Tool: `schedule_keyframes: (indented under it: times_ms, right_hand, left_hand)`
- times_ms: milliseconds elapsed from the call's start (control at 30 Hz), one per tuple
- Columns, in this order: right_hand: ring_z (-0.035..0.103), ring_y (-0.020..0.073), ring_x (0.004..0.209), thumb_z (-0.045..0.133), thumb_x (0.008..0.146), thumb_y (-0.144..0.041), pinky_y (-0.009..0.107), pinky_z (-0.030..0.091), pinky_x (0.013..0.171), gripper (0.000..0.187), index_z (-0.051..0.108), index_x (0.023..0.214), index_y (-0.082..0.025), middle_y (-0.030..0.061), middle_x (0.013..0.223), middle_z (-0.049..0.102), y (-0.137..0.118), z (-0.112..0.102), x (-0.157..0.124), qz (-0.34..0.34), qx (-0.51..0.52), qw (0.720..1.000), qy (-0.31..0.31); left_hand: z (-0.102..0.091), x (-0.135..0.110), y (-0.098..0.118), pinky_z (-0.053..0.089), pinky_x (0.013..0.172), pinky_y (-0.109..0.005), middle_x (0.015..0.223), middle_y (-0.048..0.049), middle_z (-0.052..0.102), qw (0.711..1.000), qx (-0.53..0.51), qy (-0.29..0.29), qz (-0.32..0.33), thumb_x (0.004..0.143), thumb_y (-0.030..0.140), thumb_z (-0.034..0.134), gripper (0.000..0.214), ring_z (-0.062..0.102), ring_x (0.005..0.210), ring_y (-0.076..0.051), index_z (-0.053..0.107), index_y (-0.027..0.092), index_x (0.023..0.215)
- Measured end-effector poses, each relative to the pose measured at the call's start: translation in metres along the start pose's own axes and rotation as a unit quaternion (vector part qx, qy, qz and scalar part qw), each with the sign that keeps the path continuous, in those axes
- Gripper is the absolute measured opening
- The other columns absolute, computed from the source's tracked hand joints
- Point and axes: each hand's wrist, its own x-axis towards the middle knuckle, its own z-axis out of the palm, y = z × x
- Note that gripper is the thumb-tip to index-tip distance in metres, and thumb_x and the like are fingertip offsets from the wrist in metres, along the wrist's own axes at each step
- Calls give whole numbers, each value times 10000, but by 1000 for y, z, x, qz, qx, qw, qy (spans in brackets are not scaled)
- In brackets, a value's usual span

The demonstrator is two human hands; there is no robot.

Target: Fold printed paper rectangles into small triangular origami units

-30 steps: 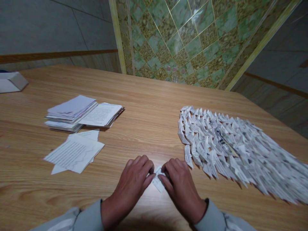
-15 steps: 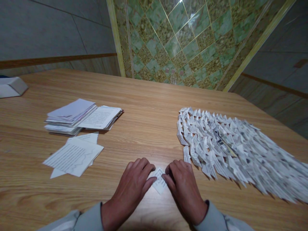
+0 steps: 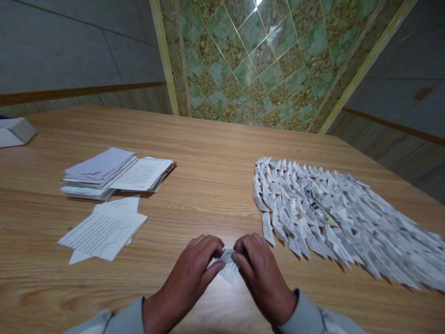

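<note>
Centrally, near the bottom of the view, the left hand (image 3: 195, 264) and the right hand (image 3: 261, 271) held a small printed paper (image 3: 228, 266) between them. The grip on each side was a pinch, thumb and bent fingers at the paper's edge. The side corners were hidden under the fingers, the print was too blurred to read, and whether the paper touched the wooden surface (image 3: 208, 185) could not be told. Grey sleeves (image 3: 128, 316) were cut off by the bottom edge.

To the right lay crowded rows of folded paper pieces (image 3: 306, 208), the nearest just beyond the right hand. They overlapped too closely to count, smeared toward the right and ran out of the picture. To the left, two or more loose sheets (image 3: 104, 229) overlapped, the lower mostly covered. Just beyond them stood a paper stack (image 3: 100, 167), with a printed bundle (image 3: 144, 174) against its right side. At the far left, a white box (image 3: 15, 132) was cut by the edge. A tiled panel (image 3: 243, 65) rose behind the surface.
</note>
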Motion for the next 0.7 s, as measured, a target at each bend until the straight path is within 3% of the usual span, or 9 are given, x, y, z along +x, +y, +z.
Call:
schedule_keyframes:
  times_ms: [167, 267, 433, 500, 633, 700]
  right_hand:
    - [556, 181, 798, 621, 903, -145, 279, 384, 691, 83, 562, 882, -199, 5, 839, 617, -4, -3, 1, 64, 143, 988, -11]
    - [573, 165, 749, 663, 852, -218, 262, 398, 660, 131, 598, 960, -187, -6, 803, 639, -6, -6, 3, 101, 240, 965, -21]
    - [502, 142, 656, 663, 854, -370, 252, 364, 601, 224, 631, 767, -166, -9, 684, 596, -6, -9, 5, 119, 308, 944, -15]
    - [478, 137, 636, 661, 865, -448, 255, 356, 595, 318, 609, 726, -167, -10, 661, 575, -5, -9, 4, 121, 332, 935, -23]
    - [443, 130, 615, 663, 849, -576, 257, 346, 591, 441, 554, 697, -177, -18, 642, 531, -4, -11, 3, 129, 378, 916, -33]
    - [436, 131, 621, 668, 836, -599, 258, 345, 597, 461, 529, 691, -184, -22, 640, 511, -4, -12, 3, 133, 389, 911, -33]
  left_hand:
    - [-2, -2, 3, 403, 587, -242, 676, 38, 593, 994, -88, 45, -53, 873, 181, 632, 124, 547, 604, -144, 571, 209, 769]
    - [-3, -4, 5, 401, 571, -230, 660, 46, 577, 983, -159, 47, -80, 880, 229, 634, 128, 535, 593, -132, 571, 209, 771]
    - [-5, -4, 6, 446, 608, -237, 717, 28, 618, 952, -275, 44, -127, 867, 281, 666, 144, 591, 669, -148, 560, 208, 801]
    - [-5, -4, 7, 474, 638, -250, 733, 24, 652, 937, -317, 37, -145, 852, 272, 684, 133, 626, 700, -164, 571, 213, 889]
    - [-6, -2, 8, 510, 712, -291, 788, 2, 715, 913, -375, 9, -159, 825, 236, 704, 377, 672, 770, -196, 578, 211, 1180]
    - [-5, -2, 6, 514, 737, -300, 829, -21, 732, 908, -388, -8, -156, 808, 220, 716, 399, 680, 796, -203, 605, 198, 1191]
